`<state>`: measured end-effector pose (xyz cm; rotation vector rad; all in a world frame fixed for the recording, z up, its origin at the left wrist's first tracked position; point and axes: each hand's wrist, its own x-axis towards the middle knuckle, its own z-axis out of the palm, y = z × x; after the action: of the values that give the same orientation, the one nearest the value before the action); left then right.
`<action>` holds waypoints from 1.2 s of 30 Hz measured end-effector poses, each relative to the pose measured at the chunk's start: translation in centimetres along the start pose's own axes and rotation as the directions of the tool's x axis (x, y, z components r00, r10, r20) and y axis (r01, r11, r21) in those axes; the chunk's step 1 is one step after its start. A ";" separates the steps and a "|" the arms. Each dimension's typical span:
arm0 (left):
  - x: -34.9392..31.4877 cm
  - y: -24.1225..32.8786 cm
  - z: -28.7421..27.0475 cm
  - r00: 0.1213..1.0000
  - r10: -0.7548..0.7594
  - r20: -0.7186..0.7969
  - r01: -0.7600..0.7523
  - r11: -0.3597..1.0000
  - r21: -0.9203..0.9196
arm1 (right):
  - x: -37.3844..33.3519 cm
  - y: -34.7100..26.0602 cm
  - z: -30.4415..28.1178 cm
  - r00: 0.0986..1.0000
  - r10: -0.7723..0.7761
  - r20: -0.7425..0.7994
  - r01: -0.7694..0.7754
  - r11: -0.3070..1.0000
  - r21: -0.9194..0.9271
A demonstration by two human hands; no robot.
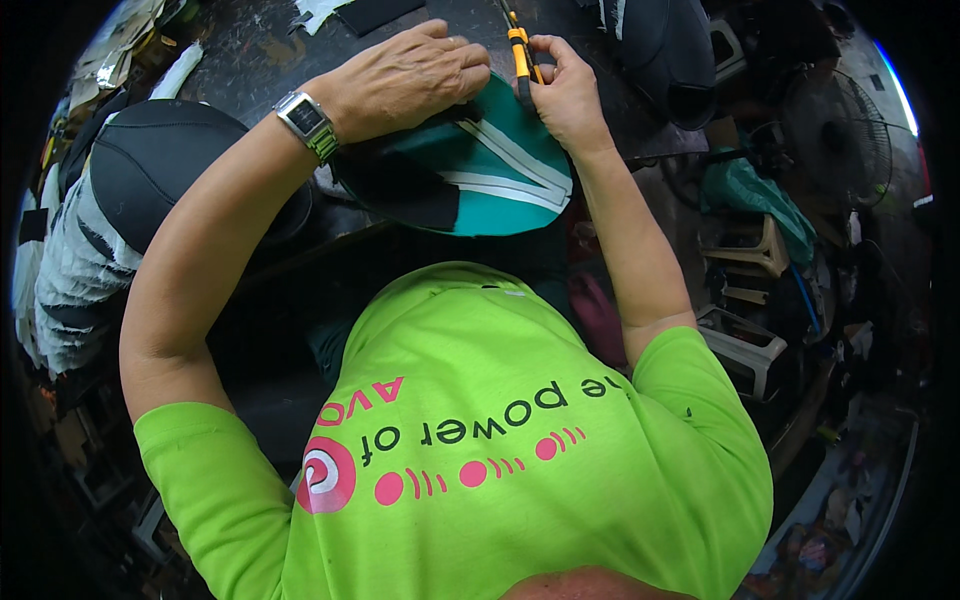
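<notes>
A green and black cloth piece [485,163] with two white strips [522,160] is between the person's hands, at the near edge of the dark worktop [255,65]. The strips draw together toward its right-hand end.

The left hand [405,82] is over the far side of the cloth, fingers bent and drawn together; the fingertips are hidden, so I cannot tell whether they pinch it. The right hand [573,105] is closed around yellow and black snips [519,60], thumb and fingers on the handles, tips pointing away from the body. Whether the blades are parted is too small to tell.

With snips so near the cloth, I would keep the left fingers well behind the blades, hold the edge taut and flat, and work with the tips only, in short bites, well clear of the white strips. Resting more of the piece on the worktop would probably steady it.

Farther out, a stack of black rounded pieces [165,150] with pale ragged edges stands to the left. Pale scraps [318,12] lie at the worktop's far side; to the right are a fan [835,135], a green bag [755,200] and a pale plastic stool [745,245].
</notes>
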<state>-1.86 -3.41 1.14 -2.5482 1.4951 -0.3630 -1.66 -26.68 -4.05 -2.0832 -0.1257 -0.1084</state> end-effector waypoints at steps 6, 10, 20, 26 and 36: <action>0.9 0.1 0.3 0.951 -0.227 0.211 0.303 0.823 -0.480 | -0.3 -0.5 0.4 1.000 -0.029 0.009 0.030 0.990 -0.139; 0.6 0.6 2.0 0.985 -0.171 -0.016 0.155 0.924 -0.351 | -0.4 -0.5 0.5 0.997 -0.078 -0.002 0.076 0.975 -0.207; 0.6 0.0 0.7 0.969 -0.188 0.157 0.243 0.830 -0.503 | -1.4 -0.2 -1.9 0.995 -0.104 -0.007 0.103 0.991 -0.081; -0.1 -0.2 1.3 0.966 -0.243 0.091 0.249 0.770 -0.588 | -6.2 -1.3 -9.5 0.979 -0.103 0.175 0.150 0.947 -0.284; 0.1 -0.1 0.9 0.933 -0.315 0.175 0.353 0.705 -0.615 | -8.4 -2.5 -9.6 0.924 -0.110 0.367 0.317 0.755 -0.574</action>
<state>-1.51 -3.40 0.30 -3.3444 1.2741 0.2452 -10.55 -34.20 1.70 -2.7435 -0.6033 0.0537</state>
